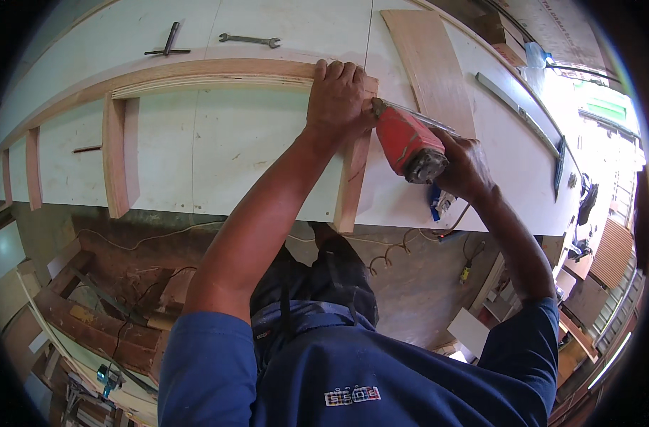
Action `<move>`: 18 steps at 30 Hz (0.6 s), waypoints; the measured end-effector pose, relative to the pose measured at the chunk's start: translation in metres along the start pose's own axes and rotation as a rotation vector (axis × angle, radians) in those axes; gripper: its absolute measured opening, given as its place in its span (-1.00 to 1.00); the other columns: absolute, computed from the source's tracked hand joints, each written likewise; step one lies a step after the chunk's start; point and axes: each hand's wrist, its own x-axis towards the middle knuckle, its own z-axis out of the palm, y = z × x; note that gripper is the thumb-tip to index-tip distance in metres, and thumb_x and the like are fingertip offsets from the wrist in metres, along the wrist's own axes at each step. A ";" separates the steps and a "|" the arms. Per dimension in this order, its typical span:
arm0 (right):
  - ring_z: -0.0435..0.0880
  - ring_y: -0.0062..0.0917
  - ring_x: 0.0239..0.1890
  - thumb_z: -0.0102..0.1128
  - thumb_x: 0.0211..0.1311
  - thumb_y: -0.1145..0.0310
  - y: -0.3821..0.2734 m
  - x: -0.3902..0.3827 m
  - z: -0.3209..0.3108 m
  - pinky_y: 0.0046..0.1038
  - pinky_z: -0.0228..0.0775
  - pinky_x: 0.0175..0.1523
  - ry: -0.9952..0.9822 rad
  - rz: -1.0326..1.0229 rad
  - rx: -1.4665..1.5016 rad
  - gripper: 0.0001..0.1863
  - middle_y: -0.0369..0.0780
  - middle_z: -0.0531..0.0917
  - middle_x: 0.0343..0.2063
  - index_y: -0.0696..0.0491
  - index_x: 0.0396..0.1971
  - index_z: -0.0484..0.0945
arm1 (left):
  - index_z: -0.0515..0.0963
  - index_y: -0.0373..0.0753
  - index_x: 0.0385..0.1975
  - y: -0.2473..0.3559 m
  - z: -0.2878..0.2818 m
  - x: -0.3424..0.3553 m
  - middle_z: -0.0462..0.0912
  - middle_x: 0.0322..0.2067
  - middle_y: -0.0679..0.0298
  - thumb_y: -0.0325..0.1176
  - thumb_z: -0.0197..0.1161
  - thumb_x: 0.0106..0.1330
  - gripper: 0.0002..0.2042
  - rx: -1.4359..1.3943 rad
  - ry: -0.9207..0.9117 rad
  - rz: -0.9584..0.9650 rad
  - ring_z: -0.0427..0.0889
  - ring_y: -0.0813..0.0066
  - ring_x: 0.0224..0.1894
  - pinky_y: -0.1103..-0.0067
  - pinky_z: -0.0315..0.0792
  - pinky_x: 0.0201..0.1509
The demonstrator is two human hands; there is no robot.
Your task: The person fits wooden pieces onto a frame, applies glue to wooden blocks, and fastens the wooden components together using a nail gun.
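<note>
My left hand (pixel 336 103) is wrapped over the right-hand corner of a wooden frame (pixel 217 69), its fingers curled across the long far rail. A short crosspiece (pixel 353 181) runs from that corner toward me. In my right hand (pixel 468 167) is a red nail gun (pixel 401 135), gripped by its handle, which the hand mostly hides. The gun's nose points left at the frame's corner, close beside my left hand; whether it touches the wood I cannot tell. More crosspieces (pixel 114 156) stand along the frame to the left.
The frame lies on a white workbench (pixel 267 149). Beyond it are an open-ended wrench (pixel 249 40) and a T-handled tool (pixel 169 41). A wooden board (pixel 434 64) and a long metal bar (pixel 516 110) lie at the right. A coiled air hose (pixel 390 262) hangs below the near edge.
</note>
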 end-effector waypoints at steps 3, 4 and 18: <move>0.73 -0.05 -0.32 0.33 0.03 0.52 -0.001 -0.002 0.001 -0.10 0.58 -0.27 -0.002 0.018 -0.028 -0.52 -0.09 0.75 -0.37 -0.09 0.02 0.56 | 0.56 -0.36 -0.04 0.003 0.000 0.001 0.60 -0.10 0.14 0.14 0.20 0.21 -0.39 -0.035 -0.003 -0.014 0.49 0.24 0.08 0.25 0.18 0.32; 0.73 -0.04 -0.31 0.32 0.02 0.53 -0.001 -0.002 0.002 -0.10 0.58 -0.26 0.008 0.009 -0.019 -0.52 -0.08 0.75 -0.37 -0.07 0.02 0.56 | 0.56 -0.36 -0.04 0.002 0.000 0.001 0.60 -0.10 0.14 0.14 0.20 0.21 -0.39 -0.032 0.004 -0.011 0.49 0.24 0.08 0.25 0.18 0.32; 0.74 -0.03 -0.22 0.32 0.02 0.56 -0.010 0.002 0.005 -0.11 0.61 -0.16 0.019 0.024 0.065 -0.49 -0.02 0.75 -0.26 -0.02 0.06 0.56 | 0.55 -0.34 0.00 0.002 0.003 -0.001 0.60 -0.11 0.16 -0.08 0.21 0.24 -0.53 -0.018 0.037 -0.006 0.50 0.26 0.07 0.30 0.21 0.32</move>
